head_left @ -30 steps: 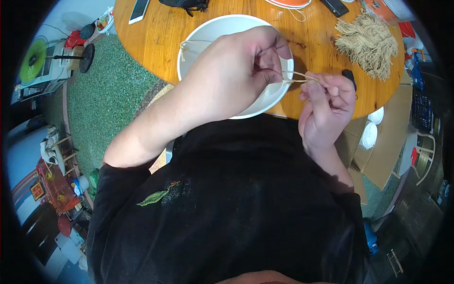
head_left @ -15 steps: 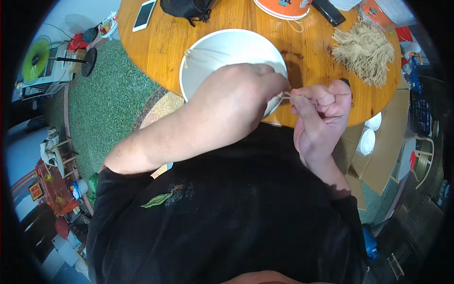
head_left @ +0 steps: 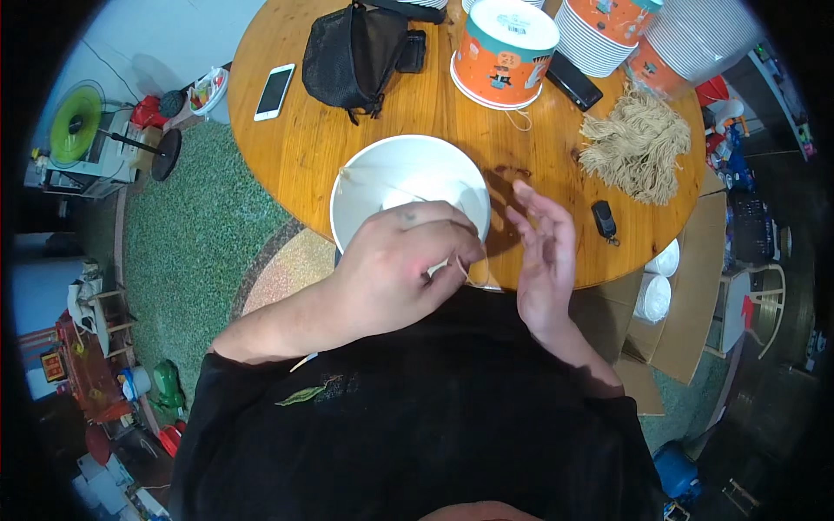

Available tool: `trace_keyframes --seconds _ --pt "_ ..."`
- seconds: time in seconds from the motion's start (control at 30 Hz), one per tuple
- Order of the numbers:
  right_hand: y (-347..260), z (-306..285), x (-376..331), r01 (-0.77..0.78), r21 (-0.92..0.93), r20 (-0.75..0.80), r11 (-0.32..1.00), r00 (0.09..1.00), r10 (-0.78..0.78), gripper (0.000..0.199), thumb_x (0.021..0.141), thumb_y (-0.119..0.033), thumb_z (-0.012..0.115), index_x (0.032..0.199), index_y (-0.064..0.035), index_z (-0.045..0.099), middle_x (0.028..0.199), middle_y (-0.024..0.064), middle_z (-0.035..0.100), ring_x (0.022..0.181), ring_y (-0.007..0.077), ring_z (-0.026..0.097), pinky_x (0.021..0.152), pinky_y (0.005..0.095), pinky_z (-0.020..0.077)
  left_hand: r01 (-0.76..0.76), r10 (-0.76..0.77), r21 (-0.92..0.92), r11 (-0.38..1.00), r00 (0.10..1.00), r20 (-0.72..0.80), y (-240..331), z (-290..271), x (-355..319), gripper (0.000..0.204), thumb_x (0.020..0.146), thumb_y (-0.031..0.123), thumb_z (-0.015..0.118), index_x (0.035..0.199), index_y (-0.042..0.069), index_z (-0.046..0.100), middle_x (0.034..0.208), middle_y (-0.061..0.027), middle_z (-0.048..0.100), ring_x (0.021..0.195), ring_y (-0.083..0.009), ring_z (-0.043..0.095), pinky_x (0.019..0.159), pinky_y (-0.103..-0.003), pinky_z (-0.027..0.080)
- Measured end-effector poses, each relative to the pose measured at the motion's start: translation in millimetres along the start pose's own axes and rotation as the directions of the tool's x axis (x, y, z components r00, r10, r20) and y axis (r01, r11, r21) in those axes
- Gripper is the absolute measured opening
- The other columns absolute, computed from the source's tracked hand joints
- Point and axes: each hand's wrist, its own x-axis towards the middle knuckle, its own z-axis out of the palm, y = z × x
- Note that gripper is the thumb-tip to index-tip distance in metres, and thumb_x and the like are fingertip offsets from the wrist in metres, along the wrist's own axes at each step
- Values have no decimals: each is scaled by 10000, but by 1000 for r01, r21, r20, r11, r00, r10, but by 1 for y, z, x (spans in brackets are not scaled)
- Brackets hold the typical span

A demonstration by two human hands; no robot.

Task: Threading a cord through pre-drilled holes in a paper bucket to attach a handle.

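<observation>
Landmark: the white paper bucket [head_left: 395, 178], open side up, at the near edge of the round wooden table [head_left: 304, 148].

Left hand [head_left: 404, 269] lies over the bucket's near rim, back of the hand up, fingers curled in and closed on a thin pale string [head_left: 465, 276] that shows at the fingertips just right of the rim. Another fine strand crosses the bucket's inside wall on the far left.

Right hand [head_left: 543, 256] is just right of the bucket, over the table edge. Fingers spread and apart, palm turned toward the bucket, holding nothing. It does not touch the bucket or the string, as far as can be seen.

Beyond the bucket, toward the far side of the table: an orange and teal printed bucket [head_left: 504, 43] standing upside down, and right of that, stacks of nested buckets [head_left: 608, 30] lying partly out of view. A black mesh bag [head_left: 352, 52] sits far left of the bucket, with a white phone [head_left: 274, 91] further left. A bundle of tan string [head_left: 638, 143] lies well right of the bucket; a black key fob [head_left: 604, 219] lies nearer, beyond the right hand. A dark phone [head_left: 573, 80] rests between the orange and teal printed bucket and the bundle.
</observation>
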Motion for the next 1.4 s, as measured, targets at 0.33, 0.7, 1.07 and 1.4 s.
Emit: trace_keyframes --seconds 0.33,0.7,1.07,1.4 --pt "11 -7 10 -498 520 166 694 856 489 748 1056 -497 710 1570 -21 447 1479 111 617 1345 221 602 1098 398 509 -265 219 -214 940 952 -215 14 -19 3 224 847 -180 710 989 -9 736 1078 -143 724 924 -278 779 799 -385 656" --pt "18 -24 9 -584 644 503 494 810 303 1393 562 -733 977 1658 -78 420 1664 75 508 1534 301 474 1257 555 414 -193 -155 -972 132 965 -213 14 -10 14 59 1025 19 742 1065 18 698 1064 -135 680 928 -271 758 807 -369 623" --pt "-23 -5 59 -288 478 167 830 957 236 1215 737 -459 1013 1651 0 358 1630 172 497 1476 320 539 1225 500 466 20 -183 -860 510 979 -86 -18 -13 -15 116 916 10 843 997 -15 764 1118 -127 781 1022 -216 769 902 -359 613" --pt "-104 -60 248 289 -955 235 74 882 -408 912 678 -478 982 1471 -155 666 1659 273 468 1507 459 458 1232 543 409 191 -298 -298 935 880 -370 -95 33 -38 186 955 10 791 1128 -4 724 1048 -135 761 962 -246 764 879 -346 593"
